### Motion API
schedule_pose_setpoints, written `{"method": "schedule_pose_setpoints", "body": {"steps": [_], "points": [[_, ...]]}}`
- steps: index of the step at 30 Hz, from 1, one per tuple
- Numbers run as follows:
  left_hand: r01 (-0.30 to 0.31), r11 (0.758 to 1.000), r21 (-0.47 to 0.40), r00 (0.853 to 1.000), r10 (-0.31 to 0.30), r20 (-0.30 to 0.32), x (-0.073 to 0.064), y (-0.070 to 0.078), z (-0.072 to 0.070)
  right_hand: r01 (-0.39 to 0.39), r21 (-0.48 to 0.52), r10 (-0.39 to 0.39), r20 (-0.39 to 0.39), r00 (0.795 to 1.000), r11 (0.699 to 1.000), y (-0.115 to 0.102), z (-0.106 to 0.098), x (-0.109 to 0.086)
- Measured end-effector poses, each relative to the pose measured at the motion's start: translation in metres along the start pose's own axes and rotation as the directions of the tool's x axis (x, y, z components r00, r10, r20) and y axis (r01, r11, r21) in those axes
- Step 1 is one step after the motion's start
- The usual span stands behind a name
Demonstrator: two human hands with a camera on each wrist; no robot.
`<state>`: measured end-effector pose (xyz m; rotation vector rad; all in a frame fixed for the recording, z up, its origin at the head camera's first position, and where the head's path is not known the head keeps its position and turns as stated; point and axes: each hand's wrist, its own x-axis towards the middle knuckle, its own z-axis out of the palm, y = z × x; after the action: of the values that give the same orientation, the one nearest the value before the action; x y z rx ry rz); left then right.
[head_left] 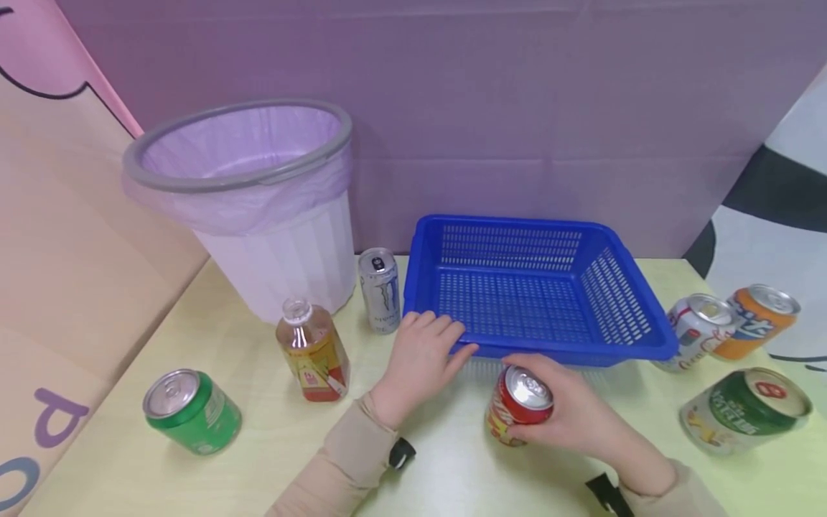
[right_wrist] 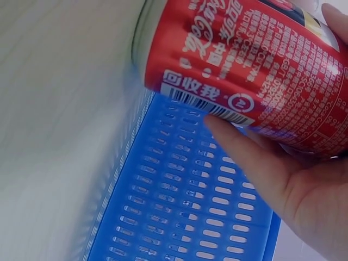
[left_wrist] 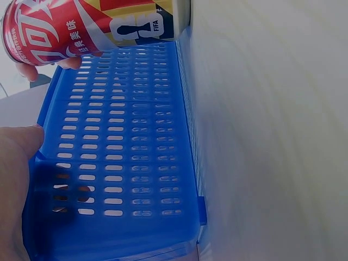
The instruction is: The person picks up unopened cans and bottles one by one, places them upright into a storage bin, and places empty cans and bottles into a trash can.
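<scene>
- The red can (head_left: 520, 406) stands almost straight up at 6 o'clock from the middle of the blue basket (head_left: 504, 350); I can't tell if its bottom touches the counter (head_left: 446, 459);
- The right hand (head_left: 575, 413) pinches the red can, with fingers on 2 sides and the shiny top bare; that looks like a good way to hold it;
- A soft but firm squeeze should be best, as the thin side could dent; I can't tell how full it is, so keeping it straight up seems wise;
- The left hand (head_left: 423, 359) grips the basket's edge at 8 o'clock, 4 fingers curled over it and the thumb spread to the side; pressing down gently there should keep it from sliding;
- The left thumb is near the red can; a little gap between the 2 would help stop a bump;
- The silver can (head_left: 381, 291) at 9 o'clock and the white can (head_left: 696, 334) at 4 o'clock are just beside the basket; a hard push could tip 1 over
</scene>
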<state>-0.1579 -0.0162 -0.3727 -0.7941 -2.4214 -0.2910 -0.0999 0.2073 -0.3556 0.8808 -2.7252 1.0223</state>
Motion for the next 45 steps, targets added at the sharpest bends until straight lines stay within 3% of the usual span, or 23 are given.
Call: {"method": "schedule_pose_setpoints", "body": {"steps": [12, 23, 45], "points": [[0.001, 1.000, 0.002, 1.000, -0.001, -0.016, -0.001, -0.001, 0.001, 0.012, -0.016, -0.012, -0.001, 1.000, 1.000, 0.000, 0.001, 0.001], [-0.001, 1.000, 0.007, 1.000, 0.002, -0.009, -0.001, 0.000, 0.002, 0.063, -0.050, -0.066, -0.049, 0.997, 0.997, 0.002, 0.004, -0.001], [0.002, 1.000, -0.003, 1.000, -0.002, -0.006, 0.000, 0.000, 0.001, 0.032, -0.015, -0.032, -0.052, 0.998, 0.999, -0.002, -0.006, -0.003]]}}
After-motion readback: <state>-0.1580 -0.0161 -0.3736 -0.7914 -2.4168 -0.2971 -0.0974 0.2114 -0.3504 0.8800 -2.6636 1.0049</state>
